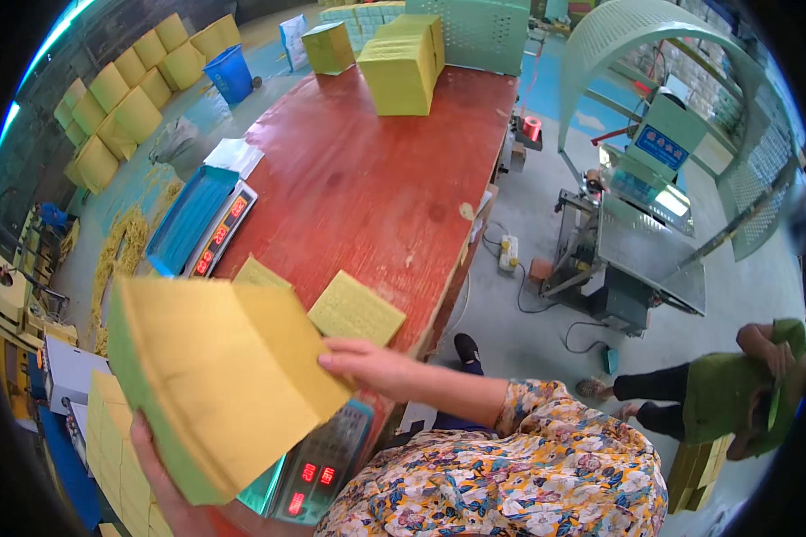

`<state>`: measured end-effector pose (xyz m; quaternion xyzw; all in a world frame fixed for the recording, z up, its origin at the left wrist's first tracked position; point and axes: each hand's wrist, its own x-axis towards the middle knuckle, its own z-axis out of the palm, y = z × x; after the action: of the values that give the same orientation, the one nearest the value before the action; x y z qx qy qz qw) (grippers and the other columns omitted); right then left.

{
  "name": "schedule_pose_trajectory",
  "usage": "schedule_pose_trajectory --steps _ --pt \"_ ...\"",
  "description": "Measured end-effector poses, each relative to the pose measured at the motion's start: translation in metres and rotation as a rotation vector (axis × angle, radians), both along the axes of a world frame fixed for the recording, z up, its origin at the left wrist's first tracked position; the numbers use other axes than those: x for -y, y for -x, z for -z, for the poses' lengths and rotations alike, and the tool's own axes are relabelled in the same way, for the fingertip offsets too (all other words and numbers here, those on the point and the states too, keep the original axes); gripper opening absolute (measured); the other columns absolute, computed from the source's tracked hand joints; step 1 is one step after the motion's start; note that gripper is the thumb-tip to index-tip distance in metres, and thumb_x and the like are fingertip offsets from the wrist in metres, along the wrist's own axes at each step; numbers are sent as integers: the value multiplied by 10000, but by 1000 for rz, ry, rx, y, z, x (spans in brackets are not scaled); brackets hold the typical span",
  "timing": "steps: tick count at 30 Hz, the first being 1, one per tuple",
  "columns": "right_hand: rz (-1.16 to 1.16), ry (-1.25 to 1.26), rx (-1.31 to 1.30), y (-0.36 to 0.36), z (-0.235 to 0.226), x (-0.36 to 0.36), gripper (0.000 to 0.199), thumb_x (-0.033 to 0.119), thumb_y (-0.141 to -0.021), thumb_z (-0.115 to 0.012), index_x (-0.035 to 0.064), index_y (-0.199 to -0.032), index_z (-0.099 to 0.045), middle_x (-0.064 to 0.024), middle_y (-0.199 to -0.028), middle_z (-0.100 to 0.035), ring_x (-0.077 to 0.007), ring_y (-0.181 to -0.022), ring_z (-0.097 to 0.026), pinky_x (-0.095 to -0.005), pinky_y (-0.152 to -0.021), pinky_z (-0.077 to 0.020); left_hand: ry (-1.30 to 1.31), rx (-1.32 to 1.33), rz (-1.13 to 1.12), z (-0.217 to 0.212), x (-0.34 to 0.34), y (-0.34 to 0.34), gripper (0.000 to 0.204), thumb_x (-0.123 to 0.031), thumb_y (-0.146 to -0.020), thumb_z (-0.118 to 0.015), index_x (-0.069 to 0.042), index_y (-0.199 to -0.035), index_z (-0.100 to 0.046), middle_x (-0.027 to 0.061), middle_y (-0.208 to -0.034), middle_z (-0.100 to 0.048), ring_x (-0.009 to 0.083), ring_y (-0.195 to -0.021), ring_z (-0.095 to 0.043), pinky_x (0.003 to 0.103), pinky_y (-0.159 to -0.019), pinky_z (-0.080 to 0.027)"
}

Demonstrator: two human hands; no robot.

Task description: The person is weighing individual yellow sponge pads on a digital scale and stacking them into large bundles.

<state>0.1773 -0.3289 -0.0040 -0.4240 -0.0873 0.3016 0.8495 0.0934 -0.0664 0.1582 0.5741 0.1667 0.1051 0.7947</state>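
floral sleeve (546,421) across the bottom of my view. my left hand (164,474) is closed on the lower left of a big yellow stack (228,367), by its green side; most of those fingers are hidden. my right hand (367,365) clasps the stack's right edge, digits over the top face, the rest tucked out of sight. stack held tilted, up above the near scale (318,465), which it partly covers; red digits lit.

just past it, a small yellow block (356,311) flat on the red table (367,188). blue-tray scale (192,219) along the left edge. at the far end, yellow blocks (398,82). right: metal machine (631,224), person in green (743,394). far left: blue bin (230,73), rows of yellow bundles (116,121).
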Motion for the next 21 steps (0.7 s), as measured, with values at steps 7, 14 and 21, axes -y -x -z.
schedule_pose_trajectory --steps 7,14,21 --pt "113 203 -27 -212 40 176 379 315 -982 -559 3 -1174 -658 -53 -1073 -697 -139 -976 -640 -298 -853 -488 5 59 229 83 184 -209 594 -471 -987 -439 -76 -1429 -416 96 -1352 -523 243 -1195 -545 406 -982 -468" --pt "59 344 -96 -404 84 283 393 433 -935 -571 89 -1069 -705 2 -834 -680 -105 -672 -587 -262 -574 -434 126 -27 253 130 306 -397 646 -507 -967 -479 -81 -1443 -378 85 -1361 -498 232 -1218 -517 403 -1004 -447" --pt "313 498 -101 -482 75 324 392 397 -982 -516 70 -1150 -649 -13 -909 -671 -131 -803 -611 -263 -676 -466 -261 161 26 128 366 -518 595 -356 -912 -656 -23 -1339 -409 116 -1266 -518 231 -1155 -532 365 -980 -440"
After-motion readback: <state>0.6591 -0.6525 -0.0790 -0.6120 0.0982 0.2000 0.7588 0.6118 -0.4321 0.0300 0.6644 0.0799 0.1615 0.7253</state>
